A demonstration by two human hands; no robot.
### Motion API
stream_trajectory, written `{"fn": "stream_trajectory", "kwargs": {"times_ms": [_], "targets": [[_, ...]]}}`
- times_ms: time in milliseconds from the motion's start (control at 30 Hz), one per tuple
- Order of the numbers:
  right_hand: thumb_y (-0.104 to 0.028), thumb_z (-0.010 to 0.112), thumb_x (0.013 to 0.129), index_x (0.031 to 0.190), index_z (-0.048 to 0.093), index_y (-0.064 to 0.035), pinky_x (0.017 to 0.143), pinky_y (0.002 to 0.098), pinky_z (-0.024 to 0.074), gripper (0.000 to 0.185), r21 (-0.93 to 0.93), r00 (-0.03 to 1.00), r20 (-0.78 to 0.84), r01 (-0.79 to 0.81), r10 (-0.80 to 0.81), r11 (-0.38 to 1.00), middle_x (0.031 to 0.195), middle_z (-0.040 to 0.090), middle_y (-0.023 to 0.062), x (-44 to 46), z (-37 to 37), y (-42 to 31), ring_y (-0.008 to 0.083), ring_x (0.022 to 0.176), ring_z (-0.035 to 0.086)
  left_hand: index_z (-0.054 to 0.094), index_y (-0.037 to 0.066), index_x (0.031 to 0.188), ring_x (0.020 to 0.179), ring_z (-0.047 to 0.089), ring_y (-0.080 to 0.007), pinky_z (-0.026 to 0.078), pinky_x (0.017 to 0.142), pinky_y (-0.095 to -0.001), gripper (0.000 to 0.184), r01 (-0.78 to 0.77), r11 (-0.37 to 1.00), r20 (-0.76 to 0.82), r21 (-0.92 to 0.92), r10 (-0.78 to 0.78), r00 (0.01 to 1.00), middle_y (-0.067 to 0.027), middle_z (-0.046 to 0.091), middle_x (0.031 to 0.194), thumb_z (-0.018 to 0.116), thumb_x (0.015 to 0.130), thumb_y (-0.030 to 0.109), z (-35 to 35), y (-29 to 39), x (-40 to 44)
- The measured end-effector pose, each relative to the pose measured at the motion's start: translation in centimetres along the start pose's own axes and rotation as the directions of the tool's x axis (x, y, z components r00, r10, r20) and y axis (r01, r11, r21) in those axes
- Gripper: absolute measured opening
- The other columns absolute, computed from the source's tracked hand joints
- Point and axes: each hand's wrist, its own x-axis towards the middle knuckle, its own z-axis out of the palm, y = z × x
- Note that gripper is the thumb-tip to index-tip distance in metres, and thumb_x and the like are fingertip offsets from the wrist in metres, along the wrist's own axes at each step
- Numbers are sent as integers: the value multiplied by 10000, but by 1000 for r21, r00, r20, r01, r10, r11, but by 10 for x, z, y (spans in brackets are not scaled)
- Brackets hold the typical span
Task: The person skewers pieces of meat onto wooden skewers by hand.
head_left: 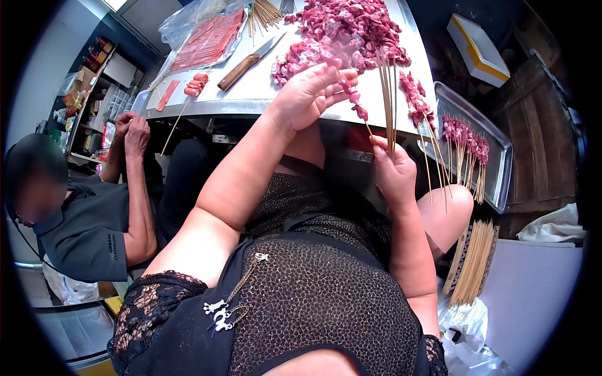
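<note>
My right hand (395, 169) is closed around a bundle of bare bamboo skewers (389, 103) and the lower end of one tilted skewer. Red meat pieces (359, 111) are threaded on the upper part of that tilted skewer. At its top, my left hand (313, 91) is turned palm up with its fingers curled against a piece of meat; the skewer's tip is hidden there. Just beyond both hands, a large heap of cut raw meat (357, 31) lies on the white table (251, 100). To the right, several finished meat skewers (414, 100) rest over the table's edge.
A metal tray (501, 150) at right holds more meat skewers (464, 141). Bare skewers (473, 263) fill a box below. A wooden-handled knife (241, 70) lies near packed pink meat strips (210, 41). At left, a co-worker's hands (133, 133) are at the table's edge.
</note>
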Motion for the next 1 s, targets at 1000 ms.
{"fn": "stream_trajectory", "kwargs": {"times_ms": [1000], "targets": [[-62,536,914,1087,608,2,465,159,287,197,19,994,89,-62,60,998,647,459,-71,0,-2,-5,13,525,379,535,-31,1065,945,632,-280,533,824,-397,217,-23,999,-57,-30,21,998,-203,619,1043,480,943,140,12,-13,3]]}}
